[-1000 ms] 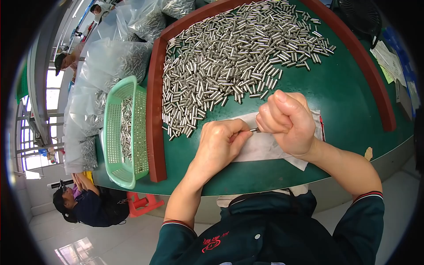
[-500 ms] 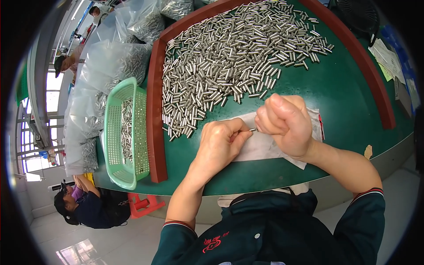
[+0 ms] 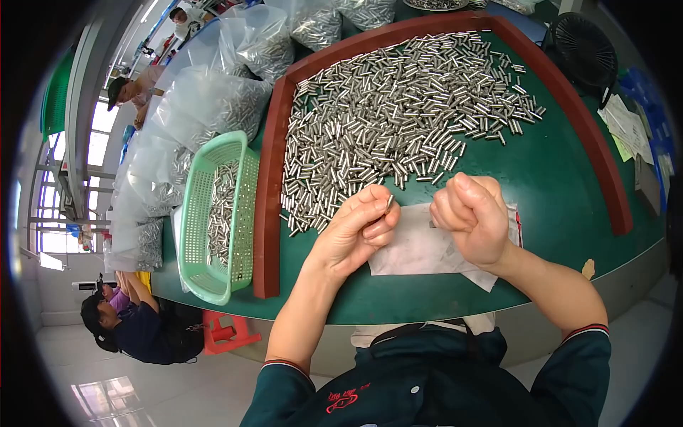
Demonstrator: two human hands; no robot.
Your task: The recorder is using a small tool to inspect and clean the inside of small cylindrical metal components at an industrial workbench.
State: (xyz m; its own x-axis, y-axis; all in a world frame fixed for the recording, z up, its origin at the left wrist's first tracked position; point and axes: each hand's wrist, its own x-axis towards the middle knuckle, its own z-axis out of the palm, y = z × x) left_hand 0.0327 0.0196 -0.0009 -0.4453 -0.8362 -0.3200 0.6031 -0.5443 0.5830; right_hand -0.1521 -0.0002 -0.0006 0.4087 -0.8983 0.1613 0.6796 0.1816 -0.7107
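My left hand (image 3: 361, 229) pinches a small metal pin (image 3: 390, 202) between thumb and forefinger, its end pointing up. A short way to the right, my right hand (image 3: 473, 217) is closed in a fist; what it holds, if anything, is hidden inside the fingers. Both hands are above a smudged white cloth (image 3: 416, 249) lying near the table's front edge. Beyond them spreads a large heap of short shiny metal pins (image 3: 398, 107) on the green tabletop (image 3: 548, 178).
Dark red rails (image 3: 268, 213) border the heap. Left of them stands a green basket (image 3: 191, 228) with pins inside, then clear bags (image 3: 228, 99) of metal pieces. A black fan (image 3: 583, 48) and papers (image 3: 626, 121) are at the right. Several people are at the left.
My left hand has turned, bringing the pin upright and away from my right hand. The right fist stays closed. The whole view has shifted slightly.
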